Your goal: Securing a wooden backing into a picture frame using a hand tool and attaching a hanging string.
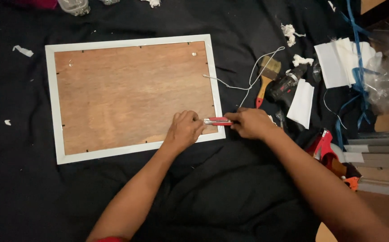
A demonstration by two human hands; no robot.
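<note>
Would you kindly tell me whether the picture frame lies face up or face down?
Face down: the picture frame shows its brown wooden backing board uppermost, white border around it, on the black cloth.

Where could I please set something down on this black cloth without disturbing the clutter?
The black cloth lies bare below the frame and left of the left hand. Right of the right hand it is crowded: paintbrush, drill, white sheets, string.

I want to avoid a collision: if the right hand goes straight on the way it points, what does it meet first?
The right hand points leftward along the red utility knife; it would probably meet the left hand first.
</note>
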